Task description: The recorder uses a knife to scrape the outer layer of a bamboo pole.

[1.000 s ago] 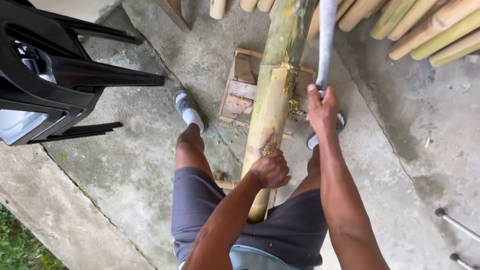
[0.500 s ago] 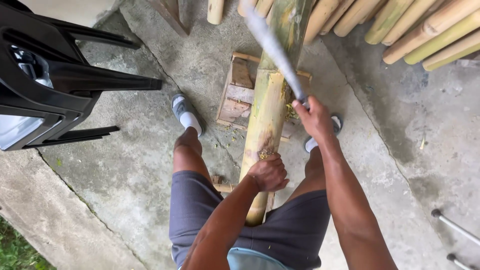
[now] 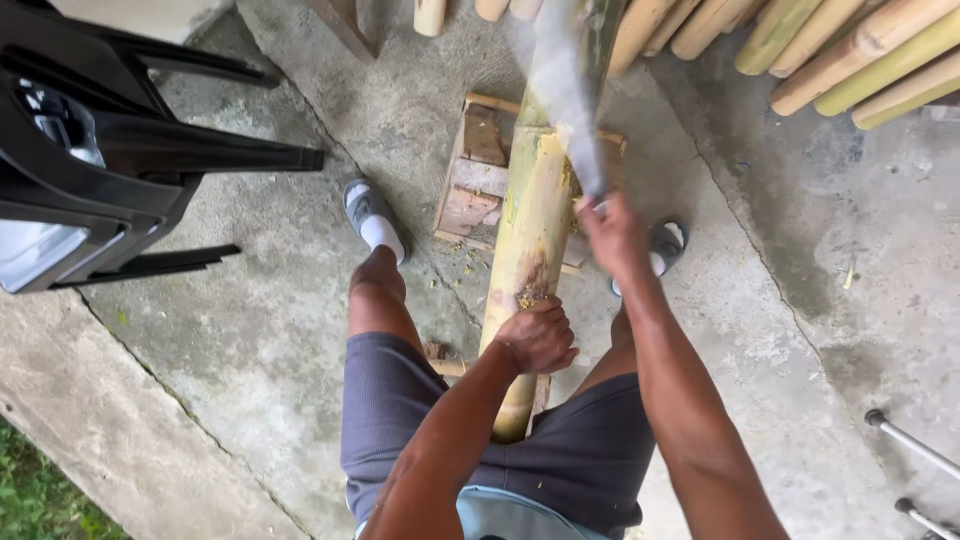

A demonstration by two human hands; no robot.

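A thick yellow-green bamboo pole [image 3: 528, 235] runs between my legs from my lap to a small wooden crate [image 3: 478, 175] on the concrete. My left hand [image 3: 538, 337] is closed around the pole near its lower end, just below a rough, chipped patch. My right hand [image 3: 612, 232] grips the handle of a long grey blade [image 3: 566, 85], which is blurred by motion and lies across the pole's upper part. My feet in grey sandals and white socks rest on either side of the crate.
A black plastic chair [image 3: 110, 150] stands at the left. Several cut bamboo poles [image 3: 850, 55] lie stacked at the top right. Two metal legs [image 3: 915, 450] show at the lower right. Grass [image 3: 40, 500] borders the concrete slab at the lower left.
The blade was upright at first; my right hand has swung it down and leftwards onto the pole's upper part. My left hand has kept its grip on the pole.
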